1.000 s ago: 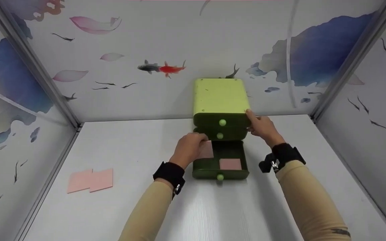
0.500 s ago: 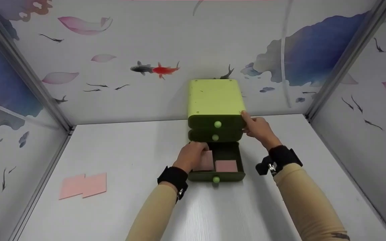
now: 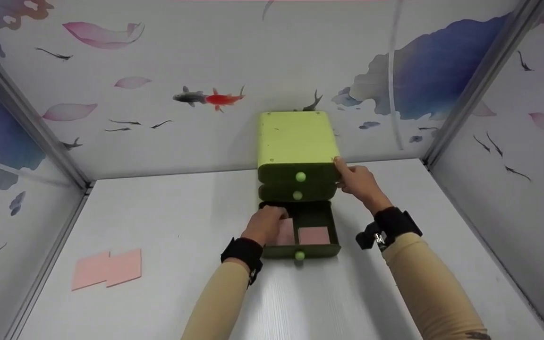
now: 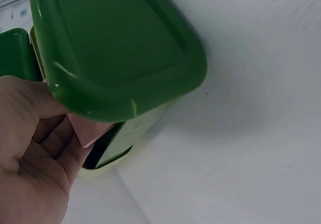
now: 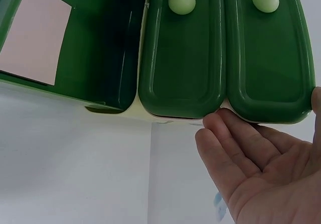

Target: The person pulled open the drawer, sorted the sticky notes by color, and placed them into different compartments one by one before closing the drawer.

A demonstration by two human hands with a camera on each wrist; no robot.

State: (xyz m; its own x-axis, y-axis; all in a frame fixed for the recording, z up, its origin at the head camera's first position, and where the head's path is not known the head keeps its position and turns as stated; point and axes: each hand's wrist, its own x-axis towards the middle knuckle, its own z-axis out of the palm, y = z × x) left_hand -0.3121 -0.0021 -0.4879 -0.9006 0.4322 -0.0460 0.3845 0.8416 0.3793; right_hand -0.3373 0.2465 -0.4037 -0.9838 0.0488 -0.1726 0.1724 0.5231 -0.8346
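Note:
A light-green cabinet [image 3: 297, 137] with dark-green drawers stands against the back wall, its bottom drawer [image 3: 317, 251] pulled out. My left hand [image 3: 263, 225] is over the left part of that drawer and pinches a thin pink square piece [image 3: 285, 232] between thumb and fingers. In the left wrist view, the drawer front hides most of this pink piece [image 4: 89, 130]. A second pink square [image 3: 314, 235] lies at the right inside the drawer. My right hand [image 3: 361, 184] touches the cabinet's right front corner, thumb on the top edge, with fairly straight fingers at the side.
Two more pink squares [image 3: 123, 267] overlap on the white table [image 3: 177, 293] at the left. Above the pulled-out drawer, two drawers with round light-green knobs [image 3: 300, 176] are closed or nearly so. Printed walls [image 3: 196, 56] with metal corner posts enclose the table.
My left hand has lowered the pink square from the drawer's back left further down into its left part. My right hand stays at the cabinet's corner. The head view has shifted slightly.

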